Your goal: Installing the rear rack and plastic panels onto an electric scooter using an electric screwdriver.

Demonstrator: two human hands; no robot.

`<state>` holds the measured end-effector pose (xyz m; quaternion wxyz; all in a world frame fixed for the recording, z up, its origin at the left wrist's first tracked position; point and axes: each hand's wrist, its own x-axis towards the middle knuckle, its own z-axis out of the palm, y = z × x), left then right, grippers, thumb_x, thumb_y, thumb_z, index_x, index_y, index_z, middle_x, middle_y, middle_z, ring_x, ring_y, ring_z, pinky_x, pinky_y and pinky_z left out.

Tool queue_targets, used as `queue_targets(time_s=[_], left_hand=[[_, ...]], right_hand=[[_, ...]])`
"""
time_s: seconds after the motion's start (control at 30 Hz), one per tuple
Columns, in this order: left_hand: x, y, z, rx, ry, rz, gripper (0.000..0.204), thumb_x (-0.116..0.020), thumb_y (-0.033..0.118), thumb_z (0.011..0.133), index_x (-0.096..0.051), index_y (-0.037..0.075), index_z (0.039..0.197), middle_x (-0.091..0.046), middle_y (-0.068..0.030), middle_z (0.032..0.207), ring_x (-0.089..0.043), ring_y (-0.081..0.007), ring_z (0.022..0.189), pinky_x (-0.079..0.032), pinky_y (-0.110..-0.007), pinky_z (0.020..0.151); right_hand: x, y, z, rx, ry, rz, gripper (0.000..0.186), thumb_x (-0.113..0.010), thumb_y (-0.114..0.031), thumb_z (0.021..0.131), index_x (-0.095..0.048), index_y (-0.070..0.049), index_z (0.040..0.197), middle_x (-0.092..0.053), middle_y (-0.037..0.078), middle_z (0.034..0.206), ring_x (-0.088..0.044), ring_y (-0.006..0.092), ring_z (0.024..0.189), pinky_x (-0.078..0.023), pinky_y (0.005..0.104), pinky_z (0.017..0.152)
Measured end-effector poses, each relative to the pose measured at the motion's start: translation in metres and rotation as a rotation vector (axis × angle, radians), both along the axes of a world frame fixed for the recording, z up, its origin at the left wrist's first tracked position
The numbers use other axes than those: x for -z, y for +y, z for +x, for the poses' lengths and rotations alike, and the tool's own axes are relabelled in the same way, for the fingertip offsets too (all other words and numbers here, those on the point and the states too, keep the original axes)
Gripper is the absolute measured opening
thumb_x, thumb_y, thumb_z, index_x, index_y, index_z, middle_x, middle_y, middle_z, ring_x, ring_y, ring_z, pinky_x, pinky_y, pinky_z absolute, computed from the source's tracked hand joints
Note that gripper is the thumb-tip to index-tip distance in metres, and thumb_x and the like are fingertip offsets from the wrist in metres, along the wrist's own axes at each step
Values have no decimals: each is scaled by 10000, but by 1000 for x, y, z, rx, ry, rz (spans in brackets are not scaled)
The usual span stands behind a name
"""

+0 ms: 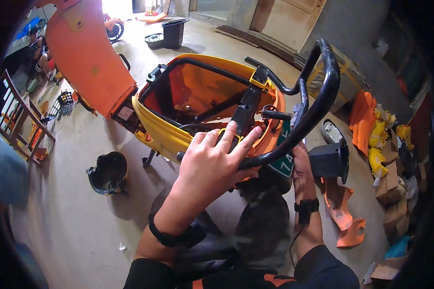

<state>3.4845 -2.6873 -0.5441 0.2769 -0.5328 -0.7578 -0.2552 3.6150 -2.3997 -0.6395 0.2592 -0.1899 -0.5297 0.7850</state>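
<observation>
Over the scooter tail (161,134), left hand (208,159) lies spread; right hand (301,166), grip unclear, could bend the licence plate (280,166) by pressing unevenly.

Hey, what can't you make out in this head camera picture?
In the head view:
- Underside of the left hand: turned away from the camera.
- Fingertips of the right hand: hidden behind the green plate or black rail; can't tell which.
- Upper end of the orange panel: cut off by the top edge.
- Pale scrap, lower left: too small to identify.
</observation>
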Motion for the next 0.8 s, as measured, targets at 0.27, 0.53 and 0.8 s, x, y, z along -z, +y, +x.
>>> queue_targets(time_s=[0.27, 0.53, 0.8], left_hand=[[4, -1, 0, -4, -62, -12, 864, -765, 610, 766, -609, 57, 1412, -688, -178, 1317, -687, -300, 1074, -522, -408, 907], [5, 3, -1, -16, -9, 63, 751, -820, 588, 762, -712, 10, 1228, -738, -180, 1217, -731, -295, 1018, -553, -408, 865], [7, 0, -3, -3, -37, 71, 740, -835, 573, 734, -726, -4, 1184, -735, -166, 1236, -722, -284, 1021, -546, -407, 891]], right_hand=[[2, -7, 4, 23, 0, 44, 451, -631, -241, 1040, -502, -39, 1422, -694, 75, 1182, -735, 186, 969, -632, 313, 832], [-3, -8, 2, 85, -14, -39, 445, -672, -151, 1000, -501, -78, 1405, -724, 89, 1165, -760, 222, 934, -657, 367, 799], [5, 5, 4, 48, 51, -18, 416, -659, -157, 1007, -528, -60, 1390, -736, 96, 1158, -763, 227, 921, -655, 374, 796]])
